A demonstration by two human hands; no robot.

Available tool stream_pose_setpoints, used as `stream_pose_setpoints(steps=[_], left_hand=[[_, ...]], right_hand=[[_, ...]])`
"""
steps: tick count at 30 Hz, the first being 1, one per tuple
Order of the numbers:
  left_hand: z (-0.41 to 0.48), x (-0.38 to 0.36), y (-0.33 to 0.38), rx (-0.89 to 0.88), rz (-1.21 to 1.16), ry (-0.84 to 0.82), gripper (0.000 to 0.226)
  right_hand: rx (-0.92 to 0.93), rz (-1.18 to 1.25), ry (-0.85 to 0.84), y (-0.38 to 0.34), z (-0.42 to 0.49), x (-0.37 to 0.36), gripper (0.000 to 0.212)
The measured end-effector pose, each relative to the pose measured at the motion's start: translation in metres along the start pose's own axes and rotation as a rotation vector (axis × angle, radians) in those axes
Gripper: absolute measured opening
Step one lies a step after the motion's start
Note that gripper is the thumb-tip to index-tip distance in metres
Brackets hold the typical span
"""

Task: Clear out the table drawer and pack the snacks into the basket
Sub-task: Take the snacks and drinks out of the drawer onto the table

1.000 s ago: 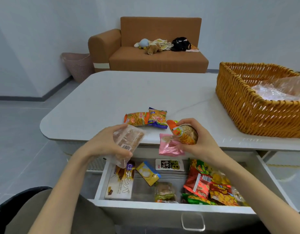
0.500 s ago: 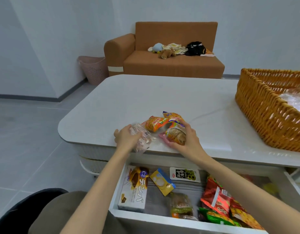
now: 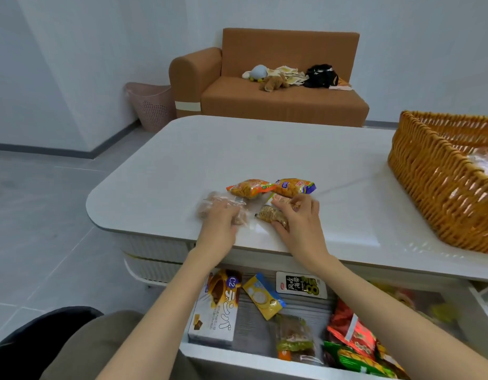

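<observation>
**Desk:** White tabletop (image 3: 182,165), brown sofa (image 3: 278,102) behind. Where are the snacks?

**Photographer:** Four packets cluster near the table's front edge. The left hand (image 3: 219,222) curls over a clear bread packet (image 3: 208,205). The right hand (image 3: 299,218) pinches a brown noodle packet (image 3: 267,215) between thumb and fingers. Two orange packets (image 3: 249,187) lie just beyond.

**Desk:** And the basket?

**Photographer:** The wicker basket (image 3: 435,187) sits well apart to the right, so the right hand is nearer. Its packet lies roughly crosswise. Below, the open drawer (image 3: 251,362) holds many more.
</observation>
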State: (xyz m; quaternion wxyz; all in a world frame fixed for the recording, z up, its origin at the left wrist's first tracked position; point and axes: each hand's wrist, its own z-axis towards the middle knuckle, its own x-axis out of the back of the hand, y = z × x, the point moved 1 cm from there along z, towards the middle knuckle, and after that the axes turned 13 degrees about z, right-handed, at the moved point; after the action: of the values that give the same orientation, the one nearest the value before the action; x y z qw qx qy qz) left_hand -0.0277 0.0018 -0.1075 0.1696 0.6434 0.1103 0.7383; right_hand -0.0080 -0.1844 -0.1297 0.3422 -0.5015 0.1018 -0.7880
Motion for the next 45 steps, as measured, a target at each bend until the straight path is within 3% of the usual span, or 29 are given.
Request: stream_pose_setpoints(steps=[3, 8, 10, 17, 22, 26, 29, 32, 36, 45], left_hand=[[0.012, -0.013, -0.006, -0.015, 0.059, -0.140, 0.056], [0.016, -0.011, -0.001, -0.020, -0.010, -0.167, 0.062], [0.009, -0.005, 0.006, -0.033, 0.005, -0.153, 0.063], [-0.044, 0.014, 0.052, -0.154, 0.007, 0.007, 0.042], [-0.068, -0.012, 0.074, -0.290, -0.080, -0.263, 0.030], [-0.072, -0.049, 0.077, -0.325, 0.031, -0.490, 0.037], [-0.077, -0.073, 0.068, -0.507, 0.353, -0.630, 0.071], [-0.087, -0.087, 0.059, -0.648, 0.667, -0.688, 0.097], [-0.091, -0.106, 0.061, -0.708, 0.665, -0.729, 0.089], [-0.081, -0.120, 0.057, -0.701, 0.494, -0.679, 0.061]], right_hand=[[-0.037, -0.094, -0.017, 0.004, 0.018, -0.003, 0.044], [-0.056, -0.115, -0.243, 0.008, 0.031, 0.007, 0.062], [-0.036, -0.037, -0.260, 0.004, 0.023, 0.023, 0.065], [-0.042, 0.076, -0.215, 0.005, -0.045, 0.096, 0.031], [-0.180, 0.013, -0.430, 0.032, -0.100, 0.135, 0.018], [-0.297, -0.011, -0.605, 0.069, -0.130, 0.136, 0.021], [-0.245, -0.023, -0.771, 0.085, -0.141, 0.128, 0.032], [-0.123, -0.186, -0.915, 0.092, -0.148, 0.115, 0.062], [-0.069, -0.319, -1.007, 0.098, -0.148, 0.104, 0.085], [-0.096, -0.360, -1.135, 0.108, -0.148, 0.085, 0.087]])
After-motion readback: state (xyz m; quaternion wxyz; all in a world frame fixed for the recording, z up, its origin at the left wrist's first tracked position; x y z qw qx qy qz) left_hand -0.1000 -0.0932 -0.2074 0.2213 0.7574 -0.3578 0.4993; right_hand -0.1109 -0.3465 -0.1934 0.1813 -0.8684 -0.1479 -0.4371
